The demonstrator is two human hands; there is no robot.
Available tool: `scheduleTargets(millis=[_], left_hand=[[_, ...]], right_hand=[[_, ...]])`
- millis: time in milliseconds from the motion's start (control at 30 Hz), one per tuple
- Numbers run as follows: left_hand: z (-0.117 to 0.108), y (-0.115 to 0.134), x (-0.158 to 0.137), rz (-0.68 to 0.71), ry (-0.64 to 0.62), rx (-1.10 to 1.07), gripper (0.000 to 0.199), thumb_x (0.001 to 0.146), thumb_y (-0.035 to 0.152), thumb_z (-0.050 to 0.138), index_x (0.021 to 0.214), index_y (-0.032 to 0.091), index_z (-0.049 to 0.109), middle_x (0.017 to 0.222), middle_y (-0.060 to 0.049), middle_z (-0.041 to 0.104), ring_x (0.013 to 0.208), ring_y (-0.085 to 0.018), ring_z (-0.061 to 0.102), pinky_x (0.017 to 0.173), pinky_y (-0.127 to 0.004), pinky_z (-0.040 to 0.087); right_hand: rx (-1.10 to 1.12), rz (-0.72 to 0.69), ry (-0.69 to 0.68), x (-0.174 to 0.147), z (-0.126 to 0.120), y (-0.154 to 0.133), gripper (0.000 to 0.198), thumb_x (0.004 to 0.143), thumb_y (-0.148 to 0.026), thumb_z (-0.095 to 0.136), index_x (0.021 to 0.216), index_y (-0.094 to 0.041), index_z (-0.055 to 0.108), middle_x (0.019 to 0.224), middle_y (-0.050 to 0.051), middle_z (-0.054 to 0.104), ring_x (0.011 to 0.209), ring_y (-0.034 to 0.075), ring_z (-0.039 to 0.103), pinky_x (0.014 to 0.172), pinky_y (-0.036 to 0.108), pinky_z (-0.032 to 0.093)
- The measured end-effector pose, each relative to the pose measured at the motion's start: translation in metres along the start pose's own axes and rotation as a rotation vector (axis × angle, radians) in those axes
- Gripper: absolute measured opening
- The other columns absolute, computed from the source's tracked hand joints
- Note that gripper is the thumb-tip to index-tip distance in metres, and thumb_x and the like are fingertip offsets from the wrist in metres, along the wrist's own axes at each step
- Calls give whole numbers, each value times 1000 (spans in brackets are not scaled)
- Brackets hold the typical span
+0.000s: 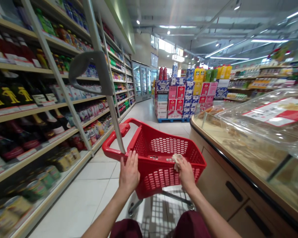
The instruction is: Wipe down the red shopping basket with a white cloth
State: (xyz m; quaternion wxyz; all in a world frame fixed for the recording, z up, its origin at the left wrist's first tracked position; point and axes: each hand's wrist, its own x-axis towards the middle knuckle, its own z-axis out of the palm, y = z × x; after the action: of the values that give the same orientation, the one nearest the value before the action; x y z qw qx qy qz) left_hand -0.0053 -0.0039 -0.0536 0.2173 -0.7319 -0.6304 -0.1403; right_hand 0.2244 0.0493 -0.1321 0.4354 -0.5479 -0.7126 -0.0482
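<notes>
Head view, only one. My left hand point(129, 175) lies on the near side of the red perforated plastic shopping cart point(151, 165), at the handle end: fingers nearly straight, close together, laid over the rim, not wrapped round anything. My right hand point(186, 175) is further along the same side, fingers curled and clamped on a crumpled off-white cloth point(176, 160), which sits at the top rim. Contact between cloth and plastic looks likely; can't confirm, fingers cover part of it.

Cart is upright right in front of me, side-on, basket end to my right, on a grey metal wheeled frame point(173, 195) over pale square floor tiles point(99, 170). Tall grey metal pole point(118, 129) rises at the handle end, carrying a dark grey plastic loop-shaped grip point(105, 74).

Left: pale-framed shelving point(71, 109) with bottles and cans. Right, just beside the basket end: wood-panelled counter point(215, 172), black edge, clear plastic covers on top. Beyond the cart: stacked printed cartons point(172, 104).
</notes>
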Motion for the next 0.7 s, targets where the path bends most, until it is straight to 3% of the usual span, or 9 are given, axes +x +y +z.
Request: scheduleTargets(millis=[100,233,300,400,467,600,700], left_hand=[[-3,-6,-1,-31,-13,19,60,69,17,37,128,8,34,137,-11,31,130,-22,17,107,-45,6],[-7,-10,-2,29,-7,-24,55,71,16,36,126,8,37,136,-11,33,129,-21,21,108,-44,5],[-11,-21,-5,43,50,-49,52,74,15,34,125,12,40,134,-8,38,128,-19,24,108,-44,4],[-19,-47,-9,-167,203,-32,51,75,15,33,126,10,36,134,-11,38,128,-19,24,107,-45,8],[-24,-61,-8,-266,218,-11,54,73,14,34,127,8,32,136,-13,35,129,-21,21,106,-48,10],[-25,-69,-4,-180,85,7,59,68,11,36,127,10,35,136,-10,35,129,-23,21,105,-51,9],[-23,-65,-4,-187,90,17,61,67,11,36,128,11,33,137,-10,33,129,-23,21,105,-51,8]], right_hand=[[62,27,17,5,7,-19,55,68,1,35,116,-20,52,122,9,51,112,21,45,91,40,38],[182,-113,-66,13,30,-98,55,71,-1,35,121,-19,46,126,10,47,116,20,42,95,40,34],[182,-160,-88,16,35,-125,51,74,-6,39,123,-18,44,127,12,46,118,21,40,97,43,30],[129,-198,-88,19,35,-128,49,74,-13,47,122,-16,44,125,14,47,118,24,39,98,49,26],[107,-204,-92,23,34,-123,48,73,-10,47,120,-15,46,122,15,49,115,24,42,97,47,27],[125,-245,-114,38,42,-145,46,74,-3,41,117,-16,50,120,13,53,112,20,46,96,39,33],[138,-298,-99,45,49,-174,44,76,-5,42,117,-20,50,124,11,49,115,19,44,95,37,34]])
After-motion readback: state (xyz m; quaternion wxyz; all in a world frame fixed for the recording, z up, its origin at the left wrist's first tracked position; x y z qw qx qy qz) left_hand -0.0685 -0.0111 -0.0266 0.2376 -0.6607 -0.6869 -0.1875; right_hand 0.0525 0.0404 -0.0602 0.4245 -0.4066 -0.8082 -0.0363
